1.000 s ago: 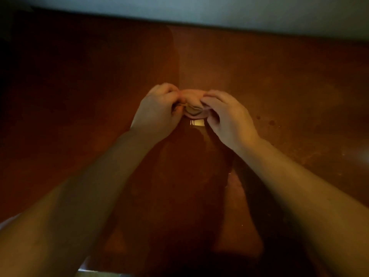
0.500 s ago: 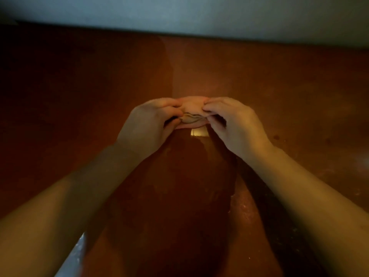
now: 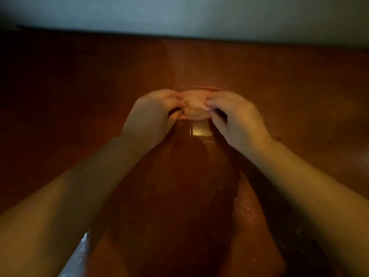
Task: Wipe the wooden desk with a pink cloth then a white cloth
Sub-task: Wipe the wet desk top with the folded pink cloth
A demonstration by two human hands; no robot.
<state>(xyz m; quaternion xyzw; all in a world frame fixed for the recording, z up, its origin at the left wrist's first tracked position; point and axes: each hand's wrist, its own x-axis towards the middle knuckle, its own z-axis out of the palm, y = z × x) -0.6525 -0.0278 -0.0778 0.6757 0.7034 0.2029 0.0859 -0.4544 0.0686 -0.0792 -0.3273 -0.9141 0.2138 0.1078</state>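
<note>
A small bunched pink cloth [image 3: 194, 105] sits at the middle of the dark reddish wooden desk [image 3: 289, 92], lit dimly. My left hand [image 3: 153, 114] pinches its left side with curled fingers. My right hand [image 3: 235, 118] pinches its right side the same way. Most of the cloth is hidden between my fingers. No white cloth is in view.
A small bright patch [image 3: 200, 129] shows on the desk just below the cloth. A pale wall [image 3: 179, 15] runs along the desk's far edge. A pale strip [image 3: 76, 256] shows at the desk's near left edge. My arms' shadow darkens the desk's middle.
The view has shifted, so both hands and the cloth sit lower in it than a second ago. The hands still pinch the cloth, which now shows a little more between the fingers.
</note>
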